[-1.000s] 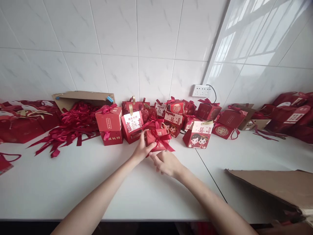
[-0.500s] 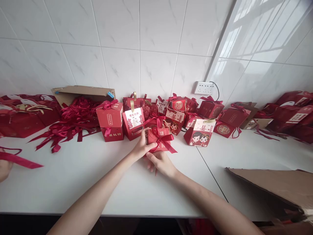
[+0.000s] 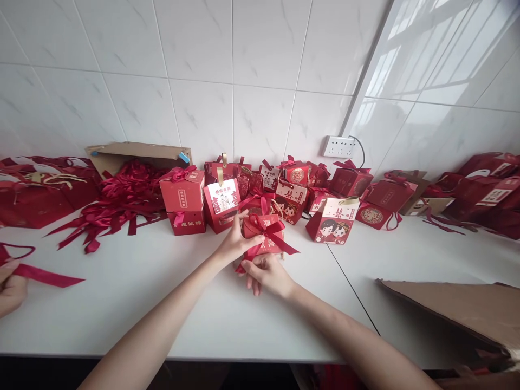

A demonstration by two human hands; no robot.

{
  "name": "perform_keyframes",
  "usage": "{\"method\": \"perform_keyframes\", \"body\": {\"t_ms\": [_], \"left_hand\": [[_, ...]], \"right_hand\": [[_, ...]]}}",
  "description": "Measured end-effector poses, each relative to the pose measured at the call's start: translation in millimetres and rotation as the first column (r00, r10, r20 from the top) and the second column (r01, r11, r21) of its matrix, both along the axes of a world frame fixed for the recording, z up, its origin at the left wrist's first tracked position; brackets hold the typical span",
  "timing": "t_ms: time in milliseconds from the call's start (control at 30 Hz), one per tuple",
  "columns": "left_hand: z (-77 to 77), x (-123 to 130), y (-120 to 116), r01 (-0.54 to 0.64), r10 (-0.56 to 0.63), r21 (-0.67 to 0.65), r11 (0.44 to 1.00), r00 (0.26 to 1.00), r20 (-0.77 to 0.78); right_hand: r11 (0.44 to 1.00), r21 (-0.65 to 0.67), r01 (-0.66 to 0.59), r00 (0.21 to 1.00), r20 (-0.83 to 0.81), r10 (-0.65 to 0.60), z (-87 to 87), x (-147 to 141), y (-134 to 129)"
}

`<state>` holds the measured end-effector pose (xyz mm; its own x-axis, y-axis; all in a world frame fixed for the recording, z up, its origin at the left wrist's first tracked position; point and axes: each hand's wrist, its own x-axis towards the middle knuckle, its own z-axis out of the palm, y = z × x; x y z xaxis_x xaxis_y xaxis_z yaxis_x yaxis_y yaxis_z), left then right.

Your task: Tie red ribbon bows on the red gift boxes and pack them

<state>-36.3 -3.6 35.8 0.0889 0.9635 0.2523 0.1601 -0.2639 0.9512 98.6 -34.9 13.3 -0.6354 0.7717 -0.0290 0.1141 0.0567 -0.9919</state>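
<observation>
A small red gift box [image 3: 270,246] with a ribbon bow on it is between my hands, above the white table. My left hand [image 3: 239,238] grips the box from its left side, thumb across the front. Below it, my right hand [image 3: 266,273] pinches the end of the red ribbon [image 3: 248,264] at the box's lower left. Just behind stand more red gift boxes, among them one with a white printed front [image 3: 223,203] and one with two cartoon figures [image 3: 333,222].
Another person's hand [image 3: 12,290] holds a red ribbon at the left edge. A cardboard box [image 3: 142,149] spills red ribbons at the back left. A power strip [image 3: 340,146] is on the wall. An open carton [image 3: 447,303] juts in at the right.
My right hand now has the ribbon's end pulled out to the lower left of the box. The box has tilted slightly. The other person's hand has moved further into view.
</observation>
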Motion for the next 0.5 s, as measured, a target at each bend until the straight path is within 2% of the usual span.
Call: {"method": "perform_keyframes", "body": {"t_ms": [67,133,167,200,233,267,300,333,367,400,433,500], "left_hand": [[-2.5,-4,3,0.014,-0.012,0.056,0.998,0.999,-0.047],[-4.3,-9,5,0.040,-0.031,0.083,0.996,0.994,-0.108],[-4.8,-10,6,0.049,-0.037,0.086,0.995,0.990,-0.135],[-5.0,-12,6,0.054,-0.040,0.084,0.995,0.987,-0.156],[-4.9,-13,7,0.059,-0.044,0.081,0.995,0.984,-0.175],[-4.4,-14,7,0.064,-0.048,0.080,0.995,0.982,-0.185],[-3.8,-14,6,0.069,-0.052,0.083,0.994,0.981,-0.189],[-2.9,-14,6,0.073,-0.054,0.094,0.993,0.981,-0.188],[-2.0,-14,5,0.074,-0.052,0.110,0.991,0.981,-0.188],[-1.2,-15,5,0.071,-0.046,0.126,0.989,0.981,-0.188],[-0.7,-15,5,0.070,-0.043,0.137,0.988,0.981,-0.189],[-0.7,-15,4,0.077,-0.042,0.164,0.984,0.978,-0.205]], "right_hand": [[0.993,0.038,-0.109,0.992,0.064,0.107,4.7,6,-2],[0.965,0.180,-0.193,0.980,0.090,0.179,12.9,16,-5],[0.932,0.325,-0.160,0.987,0.059,0.149,17.6,22,-6],[0.865,0.500,-0.048,0.998,-0.016,0.065,22.1,29,-6],[0.740,0.660,0.129,0.990,-0.132,-0.054,26.1,35,-4],[0.565,0.764,0.311,0.950,-0.259,-0.173,29.2,41,-1],[0.387,0.809,0.442,0.893,-0.357,-0.274,31.2,46,4],[0.253,0.824,0.508,0.840,-0.408,-0.359,31.7,50,10],[0.187,0.832,0.522,0.806,-0.410,-0.427,30.8,52,17],[0.188,0.842,0.506,0.797,-0.373,-0.475,28.6,54,23],[0.246,0.843,0.478,0.809,-0.313,-0.498,25.5,54,29],[0.461,0.788,0.408,0.870,-0.184,-0.457,18.2,53,38]]}}
